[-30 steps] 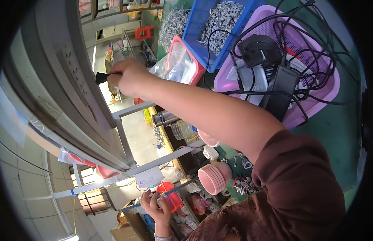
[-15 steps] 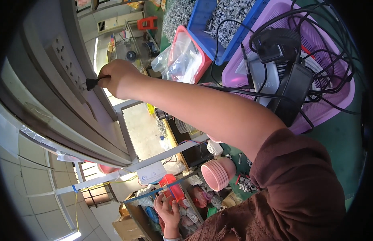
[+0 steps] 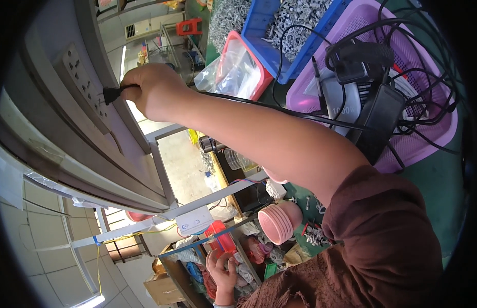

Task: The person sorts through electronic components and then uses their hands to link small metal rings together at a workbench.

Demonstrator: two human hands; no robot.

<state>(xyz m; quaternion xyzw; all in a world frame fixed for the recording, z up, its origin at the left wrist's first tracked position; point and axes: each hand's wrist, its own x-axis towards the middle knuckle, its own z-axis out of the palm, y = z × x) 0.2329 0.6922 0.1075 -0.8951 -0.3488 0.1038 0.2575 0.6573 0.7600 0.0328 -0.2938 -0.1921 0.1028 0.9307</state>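
Note:
My right hand is stretched to the upper left, its fingers closed round a black power plug. The plug's metal pins point at a white power strip fixed along the pale frame and stand just short of its sockets. From the plug a black cable runs behind my forearm toward the purple basket. My left hand hangs at the lower middle with fingers spread and nothing in it, in front of a shelf of bagged goods.
Black adapters and tangled cables fill the basket on the green table. Beside it are a blue bin of metal parts and a red tray of clear bags. Stacked pink bowls and loose metal parts lie below my forearm.
My right hand has moved slightly up and left with the plug, whose pins now show beside the strip. My left hand has shifted a little to the right.

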